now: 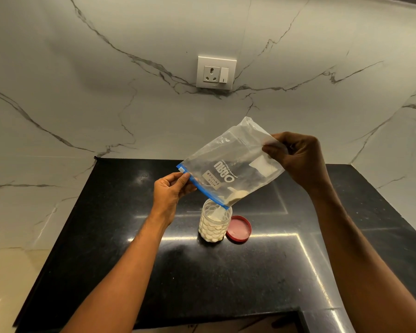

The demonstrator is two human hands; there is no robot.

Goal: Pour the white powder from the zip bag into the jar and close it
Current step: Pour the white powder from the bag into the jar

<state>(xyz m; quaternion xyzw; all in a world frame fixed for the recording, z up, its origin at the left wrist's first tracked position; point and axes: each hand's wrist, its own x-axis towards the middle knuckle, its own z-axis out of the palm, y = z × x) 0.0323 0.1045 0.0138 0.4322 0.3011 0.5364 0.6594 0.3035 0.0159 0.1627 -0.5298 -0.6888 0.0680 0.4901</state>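
A clear zip bag [228, 164] with a blue zip strip hangs tilted, mouth down, over a clear plastic jar [215, 224]. My left hand [171, 191] pinches the blue zip end at the bag's left. My right hand [298, 157] holds the bag's raised bottom corner. A little white powder [235, 196] sits at the bag's lowest corner, right above the jar's open mouth. The jar stands upright on the black counter [226, 272] and is more than half full of white powder. Its red lid [238, 229] lies upside down on the counter, touching the jar's right side.
A marble wall rises behind the counter, with a white socket and switch [216, 72] on it. The counter's front edge has a cut-out step [298, 313] at the lower right. A pale marble surface [22, 260] lies to the left of the counter.
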